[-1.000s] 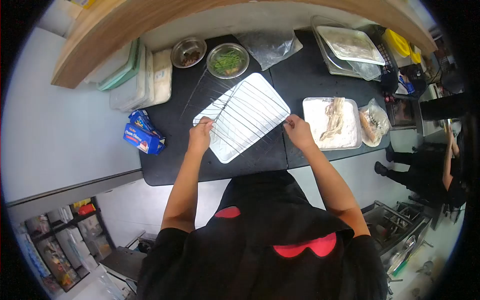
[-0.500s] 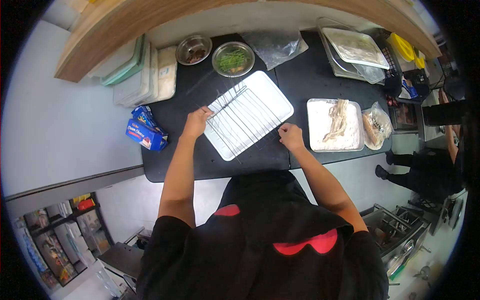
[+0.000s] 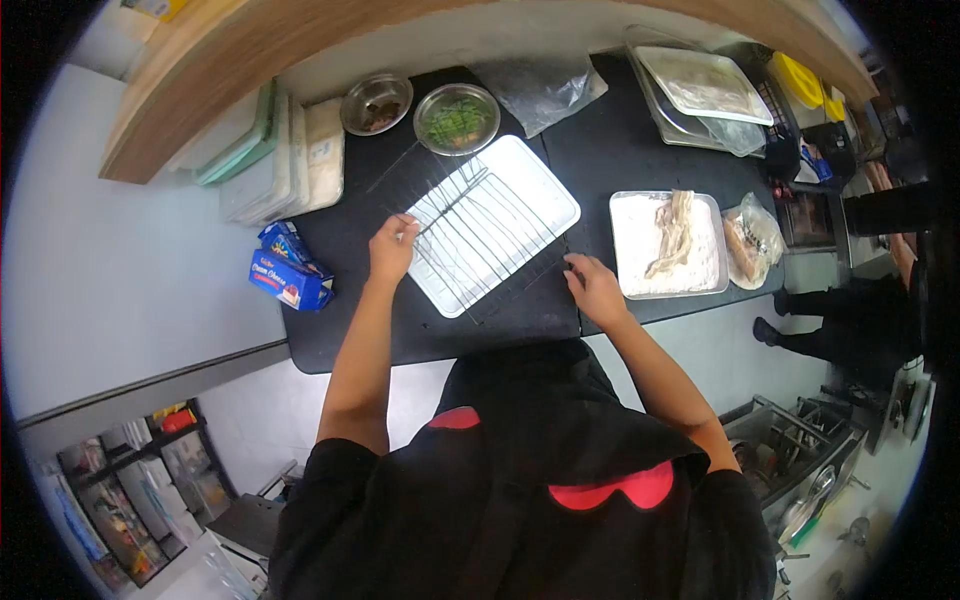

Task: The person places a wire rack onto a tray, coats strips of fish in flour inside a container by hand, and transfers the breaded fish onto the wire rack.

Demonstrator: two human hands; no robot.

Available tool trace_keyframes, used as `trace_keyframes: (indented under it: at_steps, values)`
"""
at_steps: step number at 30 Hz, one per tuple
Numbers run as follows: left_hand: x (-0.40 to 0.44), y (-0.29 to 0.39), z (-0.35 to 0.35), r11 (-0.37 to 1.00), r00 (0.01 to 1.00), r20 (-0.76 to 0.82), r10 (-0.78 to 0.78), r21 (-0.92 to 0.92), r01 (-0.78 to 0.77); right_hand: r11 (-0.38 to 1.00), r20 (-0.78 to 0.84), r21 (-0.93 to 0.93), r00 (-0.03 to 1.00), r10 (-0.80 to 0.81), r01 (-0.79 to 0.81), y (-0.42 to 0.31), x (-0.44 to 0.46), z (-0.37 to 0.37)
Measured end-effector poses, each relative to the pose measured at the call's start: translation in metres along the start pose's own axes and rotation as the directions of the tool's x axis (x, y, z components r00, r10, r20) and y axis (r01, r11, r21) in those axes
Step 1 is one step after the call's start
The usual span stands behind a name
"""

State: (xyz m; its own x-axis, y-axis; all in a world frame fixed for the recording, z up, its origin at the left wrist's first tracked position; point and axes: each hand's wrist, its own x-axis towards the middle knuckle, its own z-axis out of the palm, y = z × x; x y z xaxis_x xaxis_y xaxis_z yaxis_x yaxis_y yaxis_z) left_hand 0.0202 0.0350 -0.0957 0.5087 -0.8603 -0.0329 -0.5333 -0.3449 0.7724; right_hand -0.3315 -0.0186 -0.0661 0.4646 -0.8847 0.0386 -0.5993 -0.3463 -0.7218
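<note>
White tray (image 3: 540,185): in the head view, it lies on the black table (image 3: 350,320), below the rack (image 3: 452,207).
Left hand (image 3: 393,248): its grip is pinching the rack at the left side.
Right hand (image 3: 597,290): near the right side of the rack; if its grip pinches a wire, I cannot tell.
Powder tray (image 3: 680,296): to the right of this hand, with one pale strip (image 3: 672,238) on the powder (image 3: 633,235).
</note>
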Motion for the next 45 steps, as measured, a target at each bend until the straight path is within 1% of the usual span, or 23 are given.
trace_keyframes:
  at_steps: [4, 6, 7, 8, 9, 10, 13, 14, 15, 17, 19, 22, 24, 27, 30, 33, 34, 36, 37, 39, 41, 42, 45]
  values:
    - [-0.009, 0.001, 0.001, 0.994, 0.988, -0.150, 0.028, -0.100, -0.043, 0.994, 0.003, -0.090, 0.998, -0.057, 0.057, 0.008, -0.035, -0.027]
    - [-0.017, -0.002, -0.002, 0.988, 0.959, -0.282, -0.030, -0.154, -0.014, 0.998, -0.023, -0.069, 1.000, 0.009, -0.011, 0.011, -0.051, -0.041]
    - [-0.027, -0.004, -0.004, 0.984, 0.900, -0.429, 0.079, -0.109, -0.138, 0.996, -0.046, -0.074, 0.997, 0.055, -0.058, 0.017, -0.059, -0.053]
    - [-0.038, -0.004, -0.008, 0.990, 0.904, -0.412, -0.117, -0.118, 0.074, 0.991, -0.146, -0.127, 0.989, 0.015, -0.034, 0.023, -0.066, -0.065]
    - [-0.054, 0.018, -0.006, 0.934, 0.896, -0.399, -0.194, -0.355, 0.044, 0.984, -0.191, -0.125, 0.977, 0.099, -0.124, 0.036, -0.074, -0.075]
    - [-0.064, 0.009, 0.001, 0.972, 0.898, -0.433, -0.075, -0.233, -0.031, 0.972, -0.257, -0.146, 0.956, 0.143, -0.185, 0.047, -0.079, -0.092]
    - [-0.095, 0.058, 0.034, 0.963, 0.983, -0.178, 0.046, -0.253, -0.091, 0.916, -0.356, -0.260, 0.912, 0.204, -0.306, 0.091, -0.088, -0.134]
    - [-0.098, 0.075, 0.050, 0.975, 0.985, -0.038, 0.167, -0.143, -0.171, 0.894, -0.366, -0.305, 0.907, 0.207, -0.327, 0.108, -0.086, -0.145]
    - [-0.098, 0.097, 0.067, 0.963, 0.957, 0.106, 0.269, -0.039, -0.267, 0.905, -0.365, -0.308, 0.915, 0.173, -0.294, 0.119, -0.078, -0.153]
    - [-0.093, 0.170, 0.094, 0.933, 0.875, 0.344, 0.340, -0.005, -0.360, 0.927, -0.366, -0.300, 0.925, 0.106, -0.225, 0.139, -0.056, -0.160]
    - [-0.087, 0.181, 0.144, 0.918, 0.832, 0.425, 0.357, 0.003, -0.396, 0.944, -0.297, -0.224, 0.939, 0.171, -0.243, 0.163, -0.027, -0.157]
    - [-0.083, 0.220, 0.192, 0.801, 0.701, 0.499, 0.509, 0.023, -0.598, 0.882, -0.286, -0.311, 0.920, 0.267, -0.353, 0.158, 0.016, -0.149]
    - [-0.075, 0.227, 0.219, 0.838, 0.720, 0.544, 0.431, 0.054, -0.543, 0.816, -0.276, -0.428, 0.916, 0.290, -0.388, 0.152, 0.033, -0.138]
    - [-0.072, 0.222, 0.238, 0.898, 0.779, 0.546, 0.308, 0.104, -0.427, 0.849, -0.138, -0.409, 0.943, 0.304, -0.334, 0.131, 0.039, -0.135]
    - [-0.072, 0.210, 0.247, 0.930, 0.834, 0.492, 0.249, 0.118, -0.347, 0.944, 0.044, -0.330, 0.999, 0.023, -0.008, 0.163, 0.037, -0.113]
    - [-0.074, 0.217, 0.239, 0.951, 0.832, 0.526, 0.178, 0.124, -0.282, 0.990, 0.084, -0.135, 0.996, -0.015, 0.026, 0.156, 0.020, -0.113]
    - [-0.073, 0.224, 0.235, 0.903, 0.823, 0.536, 0.189, 0.233, -0.359, 0.999, 0.181, 0.009, 0.983, -0.042, 0.041, 0.155, 0.017, -0.122]
    - [-0.069, 0.238, 0.229, 0.754, 0.801, 0.563, 0.203, 0.432, -0.494, 0.996, 0.192, 0.086, 0.980, -0.052, 0.036, 0.154, 0.009, -0.146]
    - [-0.066, 0.244, 0.227, 0.786, 0.786, 0.573, 0.233, 0.365, -0.500, 0.992, 0.196, 0.124, 0.979, -0.061, 0.037, 0.155, 0.006, -0.159]
    - [-0.063, 0.255, 0.228, 0.835, 0.753, 0.588, 0.295, 0.225, -0.503, 0.980, 0.230, -0.142, 0.959, 0.167, -0.137, 0.160, -0.005, -0.175]
    - [-0.056, 0.264, 0.243, 0.833, 0.720, 0.653, 0.235, 0.246, -0.495, 0.887, 0.179, -0.344, 0.907, 0.382, -0.306, 0.160, -0.010, -0.178]
    - [-0.051, 0.271, 0.252, 0.846, 0.701, 0.688, 0.188, 0.249, -0.472, 0.875, 0.297, -0.397, 0.863, 0.408, -0.277, 0.150, 0.000, -0.177]
    - [-0.051, 0.275, 0.281, 0.854, 0.668, 0.734, 0.126, 0.262, -0.449, 0.949, 0.246, 0.009, 0.921, 0.303, -0.315, 0.154, 0.000, -0.139]
